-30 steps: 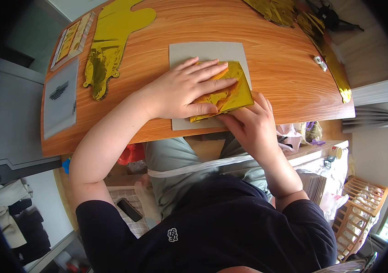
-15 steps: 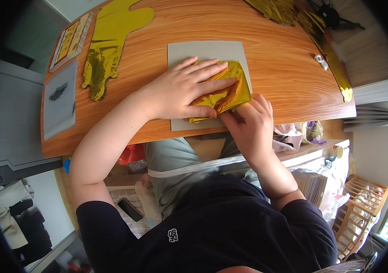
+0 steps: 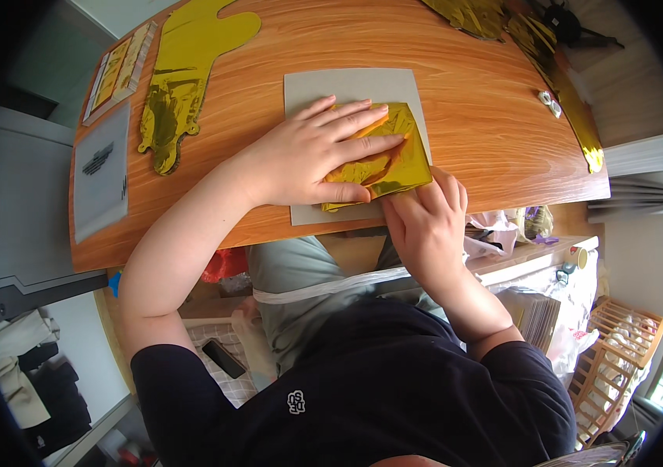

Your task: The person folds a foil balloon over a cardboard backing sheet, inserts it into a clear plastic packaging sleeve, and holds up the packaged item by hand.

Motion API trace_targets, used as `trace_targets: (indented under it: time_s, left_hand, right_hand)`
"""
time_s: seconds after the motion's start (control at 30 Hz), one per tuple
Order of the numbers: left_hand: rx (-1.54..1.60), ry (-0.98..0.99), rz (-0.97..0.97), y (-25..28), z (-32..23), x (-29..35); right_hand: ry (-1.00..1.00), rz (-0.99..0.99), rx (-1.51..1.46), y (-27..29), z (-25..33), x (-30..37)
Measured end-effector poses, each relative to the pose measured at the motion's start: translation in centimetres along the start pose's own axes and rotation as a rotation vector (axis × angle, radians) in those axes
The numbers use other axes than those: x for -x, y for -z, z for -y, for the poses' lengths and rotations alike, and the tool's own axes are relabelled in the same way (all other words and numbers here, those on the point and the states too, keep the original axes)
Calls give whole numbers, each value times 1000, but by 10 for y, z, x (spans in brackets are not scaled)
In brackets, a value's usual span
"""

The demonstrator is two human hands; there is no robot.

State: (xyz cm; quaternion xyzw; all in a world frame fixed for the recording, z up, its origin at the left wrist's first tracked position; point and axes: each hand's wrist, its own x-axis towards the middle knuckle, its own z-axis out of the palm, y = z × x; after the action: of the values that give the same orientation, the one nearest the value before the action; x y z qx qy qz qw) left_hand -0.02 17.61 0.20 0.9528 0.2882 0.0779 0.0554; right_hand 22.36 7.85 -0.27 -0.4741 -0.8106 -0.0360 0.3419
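A folded piece of shiny gold foil (image 3: 405,159) lies on a grey board (image 3: 359,82) near the table's front edge. Across its left part my left hand (image 3: 312,156) rests flat, fingers spread and palm down. My right hand (image 3: 433,222) is at the foil's lower right corner, its fingers bent against the edge. The thumb and fingertips of that hand are partly hidden, so whether they pinch the foil does not show.
On the wooden table (image 3: 246,117), a flat gold foil balloon (image 3: 180,86) lies to the left. Beside it are a boxed set (image 3: 117,74) and a clear plastic sleeve (image 3: 102,171). More gold foil (image 3: 538,54) and a small white item (image 3: 549,103) lie at right.
My right hand has shifted slightly down and right at the foil's corner. The foil's right part now looks smoother and flatter. My left hand has stayed in place.
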Motion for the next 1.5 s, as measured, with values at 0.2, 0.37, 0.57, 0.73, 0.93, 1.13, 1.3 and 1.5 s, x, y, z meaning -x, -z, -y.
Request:
trace_targets:
  time_s: [0.2,0.37,0.57,0.73,0.93,1.13,1.3,1.5]
  left_hand:
    - [-9,-7,-11,0,0,-1]
    - [-6,-20,-21,0,0,0]
    - [-19,-27,-19,1,0,0]
    - [15,-23,-19,2,0,1]
    - [0,-19,11,6,-2,1]
    - [-17,-25,1,4,-2,0]
    - [-29,-24,3,3,-2,1]
    - [-44,-10,7,2,-5,0]
  right_hand:
    - [38,148,105,11,5,9]
    - [120,301,192,21,6,17]
    - [92,307,267,9,11,24]
    - [31,307,257,4,24,29]
    - [23,332,282,0,28,32]
    - [-24,314,322,-5,34,30]
    - [-16,344,315,-2,34,32]
    - [53,384,262,14,27,32]
